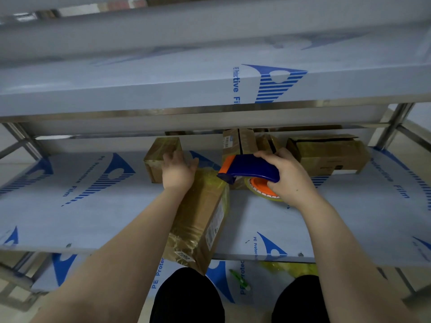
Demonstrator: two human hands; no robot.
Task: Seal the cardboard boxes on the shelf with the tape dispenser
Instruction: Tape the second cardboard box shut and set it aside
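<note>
"Checking the right hand point(289, 178) first: what do we record?"

"We record it curled round the handle of the dispenser point(251, 169), gripping from above. The blue body points left with its orange nose leading. The roll point(261, 186) sits under the palm, partly hidden."

"Where do we place the dispenser?"

"Over the middle shelf point(93, 206), just beside the far right corner of the long box point(200, 217). We cannot tell whether the nose touches the cardboard."

"And the left hand point(178, 170)?"

"We log it palm down on the far end of the long box, fingers straight and spread a little, gripping nothing. Its fingertips reach the small box point(161, 157). Whether they touch it we cannot confirm."

"How do we describe the long box?"

"It lies lengthwise between our forearms and its near end overhangs the shelf's front edge. Glossy tape covers the top and near end, and a white label runs along the right side."

"Which other boxes do we list?"

"Three at the back of the same shelf: the small box on the left, the middle box point(240, 142) behind the dispenser, and the right box point(328, 152), which has a dark gap along its top. Blue-printed protective film covers the shelf — the upper shelf point(140, 89) carries the same film."
</note>
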